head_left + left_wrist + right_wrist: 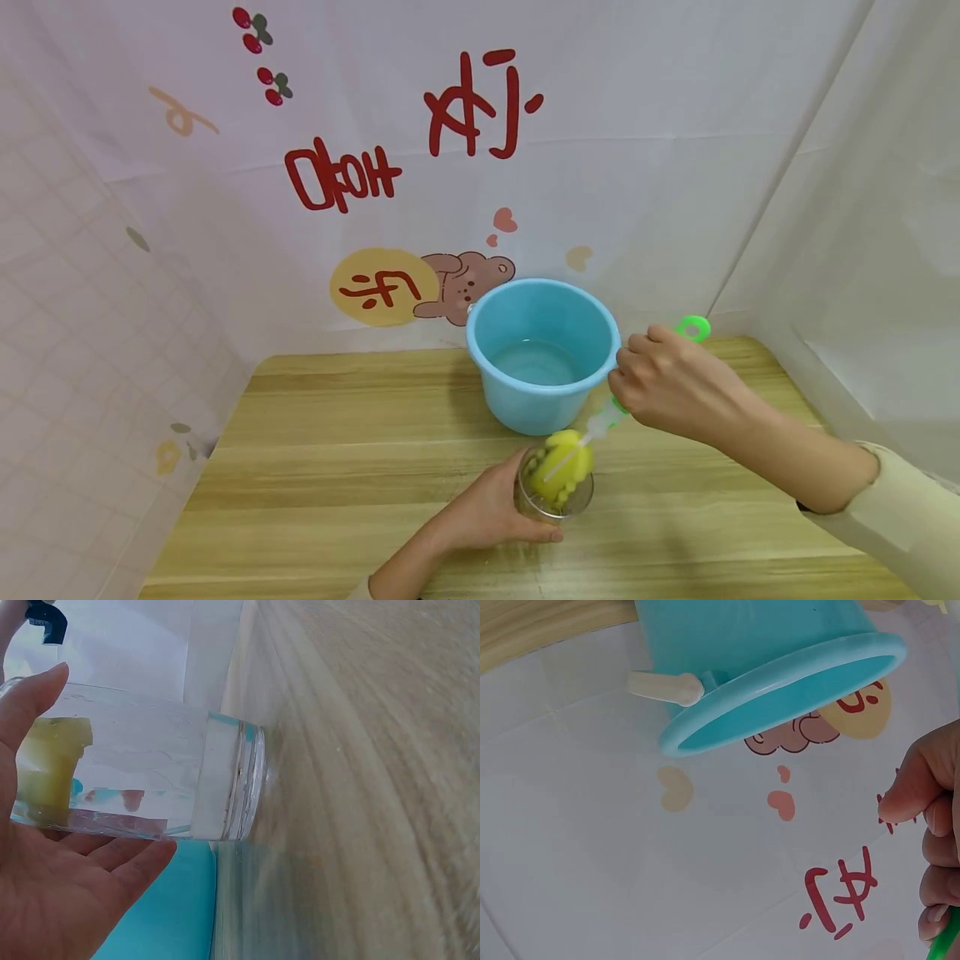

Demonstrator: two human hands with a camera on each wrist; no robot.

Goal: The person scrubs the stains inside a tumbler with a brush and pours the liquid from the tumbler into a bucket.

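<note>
A pale wood-grain bench (337,467), streaked in yellow and tan, runs back to a white cloth backdrop (637,183) that hangs in light creases. The backdrop bears bold red lettering (472,108), two pairs of red cherries (252,32), small pink hearts (505,220) and a brown cartoon bear (468,287) beside a yellow disc. To the left stands a whitish wall covering with a faint grid (67,292); a plain white sheet (885,208) closes the right side. Near the back of the bench sits a light-blue round plastic bucket (525,408) with a thick rolled rim, shallow clear water (536,362) inside and a white handle piece (664,686) at its side.

In front of the bucket is a clear, straight-sided cylindrical cup (135,765) with a thick base, its mouth facing up. Its base is at the bench, though whether it touches is hard to tell. A yellow, knobbly-edged sponge brush (562,471) dips into the cup, slightly blurred; through the clear wall its head shows in the upper part. A white stem leads to a handle ending in a bright green ring (693,328).

Of the hands, the left hand (498,504) holds the cup between thumb and fingers, and the right hand (660,379) is closed tightly around the brush handle. The right forearm wears a cream sleeve (885,508).
</note>
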